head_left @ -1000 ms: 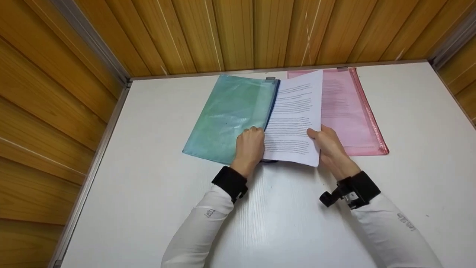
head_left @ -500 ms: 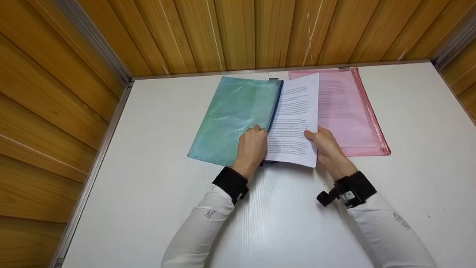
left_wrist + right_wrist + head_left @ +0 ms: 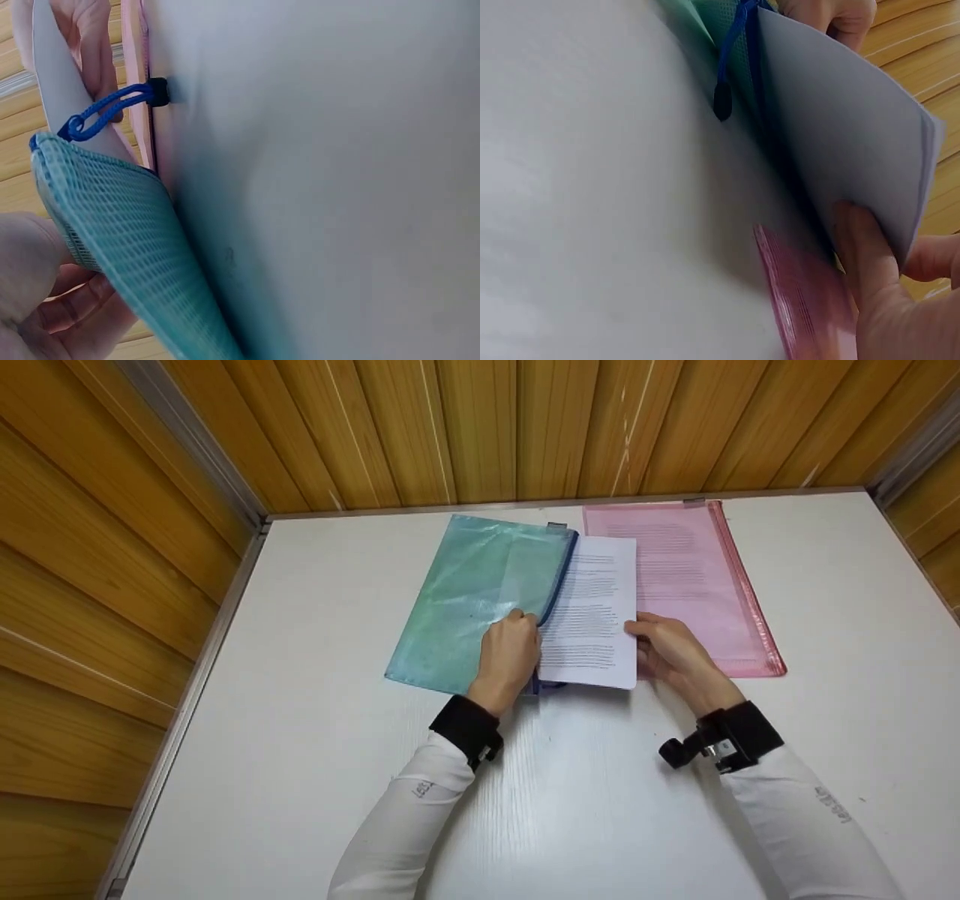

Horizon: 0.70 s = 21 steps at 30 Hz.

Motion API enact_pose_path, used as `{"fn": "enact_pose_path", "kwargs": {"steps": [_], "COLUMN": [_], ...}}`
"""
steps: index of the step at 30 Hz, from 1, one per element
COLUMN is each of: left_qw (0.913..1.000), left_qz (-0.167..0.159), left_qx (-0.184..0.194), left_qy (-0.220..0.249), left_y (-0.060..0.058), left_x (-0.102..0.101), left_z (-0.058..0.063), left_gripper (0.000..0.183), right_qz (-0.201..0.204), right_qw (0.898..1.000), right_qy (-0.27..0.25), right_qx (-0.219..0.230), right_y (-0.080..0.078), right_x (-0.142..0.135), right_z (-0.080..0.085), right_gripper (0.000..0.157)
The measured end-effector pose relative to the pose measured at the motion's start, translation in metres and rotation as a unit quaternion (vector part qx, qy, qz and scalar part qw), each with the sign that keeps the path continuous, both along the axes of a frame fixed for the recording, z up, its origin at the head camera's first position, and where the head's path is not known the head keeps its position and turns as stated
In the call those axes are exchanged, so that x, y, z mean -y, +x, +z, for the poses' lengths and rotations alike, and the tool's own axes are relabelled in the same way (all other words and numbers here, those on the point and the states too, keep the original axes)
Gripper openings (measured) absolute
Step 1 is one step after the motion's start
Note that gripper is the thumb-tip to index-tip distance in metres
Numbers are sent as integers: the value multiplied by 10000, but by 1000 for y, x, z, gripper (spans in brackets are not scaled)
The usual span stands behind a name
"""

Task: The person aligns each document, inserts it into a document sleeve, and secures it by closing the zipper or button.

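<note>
A green zip file bag (image 3: 465, 592) lies on the table, its blue-edged opening facing right. My left hand (image 3: 508, 652) grips the upper layer of the bag at that opening, lifting it a little. A stack of printed papers (image 3: 592, 615) is partly inside the bag, its right part sticking out. With thumb above and fingers below, my right hand (image 3: 671, 649) pinches the right edge of the papers. In the right wrist view the fingers (image 3: 866, 247) press the underside of the stack. A blue zip-pull cord (image 3: 112, 109) hangs from the bag's near corner.
A pink zip file bag (image 3: 697, 585) with printed paper inside lies to the right, partly under the papers. The white table (image 3: 300, 735) meets wood-patterned walls (image 3: 480, 427) at the back and left.
The papers have moved left, deeper into the green bag, and their raised far corner has come down. My right hand has shifted its hold towards the papers' edge. The left hand keeps its grip.
</note>
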State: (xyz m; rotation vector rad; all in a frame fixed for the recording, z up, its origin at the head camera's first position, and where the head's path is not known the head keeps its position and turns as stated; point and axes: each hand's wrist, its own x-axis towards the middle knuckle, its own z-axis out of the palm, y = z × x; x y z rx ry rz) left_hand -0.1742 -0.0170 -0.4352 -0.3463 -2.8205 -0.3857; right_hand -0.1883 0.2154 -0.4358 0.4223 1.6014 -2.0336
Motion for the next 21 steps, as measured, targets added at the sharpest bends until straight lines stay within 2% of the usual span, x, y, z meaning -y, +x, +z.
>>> {"fn": "enact_pose_path", "kwargs": {"steps": [3,9,12,21], "left_qw": [10000,9998,9999,9998], "left_qz": [5,10,24,18], "left_qx": [6,-30,-9,-170], "left_qy": [56,177,162,141], "left_y": [0,0,0,1], "left_x": [0,1,0,-4], "left_z": [1,-1,0,0], "left_gripper": [19,19,18,17], "right_qz": [172,545,530,306], "right_qw": [9997,9947,9933,9951], "right_qy": [172,862,1000,880], "right_qx": [-4,-151,-237,-324], "right_y": [0,1,3,3], "right_x": [-9,-16,-16,-3], "right_z": [3,2,0,-1], "right_gripper": [57,61,62,59]}}
